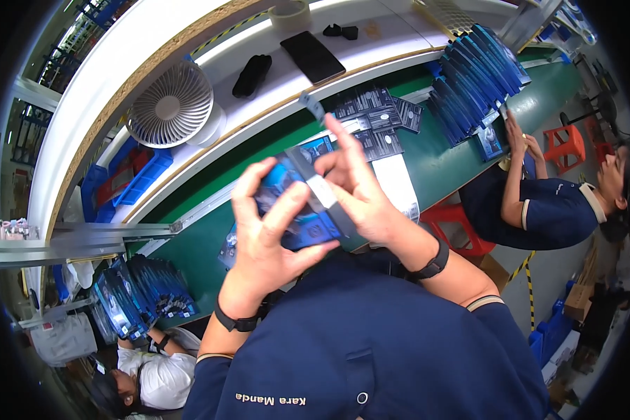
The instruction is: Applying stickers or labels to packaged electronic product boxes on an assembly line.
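Note:
My left hand (254,241) is wrapped round a blue printed box (313,232), thumb on its near edge and fingers on its left side. A dark grey band with a white patch (321,190) crosses the box. Over its right side is my right hand (364,192), its thumb close to or touching the white patch. The right index finger stretches upward, apart from the others. At its tip is a small grey-blue strip (312,106), blurred; whether it sticks to the finger cannot be made out. Under my hands is a green worktable (206,262).
Beyond the hands lie dark printed boxes (378,119) and a white sheet (397,178). Blue packages stand in a stack (476,84) at right and another (143,290) at left. A white fan (171,105) stands on the shelf. Co-workers sit right (549,210) and lower left (164,378).

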`<action>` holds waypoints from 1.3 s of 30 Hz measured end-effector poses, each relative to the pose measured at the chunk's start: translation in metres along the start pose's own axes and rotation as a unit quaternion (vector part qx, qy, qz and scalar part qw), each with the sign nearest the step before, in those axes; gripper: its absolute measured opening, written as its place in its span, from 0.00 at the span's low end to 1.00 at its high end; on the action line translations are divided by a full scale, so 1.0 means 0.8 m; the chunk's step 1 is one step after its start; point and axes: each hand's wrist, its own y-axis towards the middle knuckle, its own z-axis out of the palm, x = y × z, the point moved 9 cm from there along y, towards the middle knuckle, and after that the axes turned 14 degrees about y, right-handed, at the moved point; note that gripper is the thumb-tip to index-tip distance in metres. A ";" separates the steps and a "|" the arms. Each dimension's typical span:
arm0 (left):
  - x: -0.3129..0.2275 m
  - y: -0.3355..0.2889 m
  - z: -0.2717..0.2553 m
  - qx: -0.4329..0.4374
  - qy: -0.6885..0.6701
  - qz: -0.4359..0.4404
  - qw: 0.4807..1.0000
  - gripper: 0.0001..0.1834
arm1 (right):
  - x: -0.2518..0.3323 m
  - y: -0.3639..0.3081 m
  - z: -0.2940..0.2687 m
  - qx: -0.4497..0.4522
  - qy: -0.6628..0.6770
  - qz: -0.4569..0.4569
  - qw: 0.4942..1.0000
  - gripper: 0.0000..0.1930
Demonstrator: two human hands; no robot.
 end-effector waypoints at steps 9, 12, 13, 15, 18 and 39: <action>0.201 -0.115 -0.002 0.130 0.199 -0.286 0.928 0.47 | 0.030 -0.015 -0.098 -0.119 -0.179 0.036 0.976 0.12; 0.254 -0.206 0.050 0.253 0.257 -0.343 0.868 0.47 | 0.022 -0.017 -0.101 -0.140 -0.198 0.046 0.969 0.07; 0.264 -0.233 0.066 0.279 0.246 -0.371 0.851 0.47 | 0.019 -0.018 -0.106 -0.152 -0.237 0.048 0.958 0.06; 0.285 -0.291 0.096 0.321 0.243 -0.402 0.822 0.49 | 0.016 -0.017 -0.110 -0.159 -0.250 0.032 0.955 0.06; 0.285 -0.322 0.116 0.343 0.288 -0.391 0.804 0.52 | 0.023 -0.020 -0.116 -0.190 -0.292 -0.006 0.937 0.06; 0.141 -0.053 0.026 0.041 0.139 -0.230 0.962 0.25 | 0.026 -0.015 -0.094 -0.157 -0.406 -0.099 0.895 0.08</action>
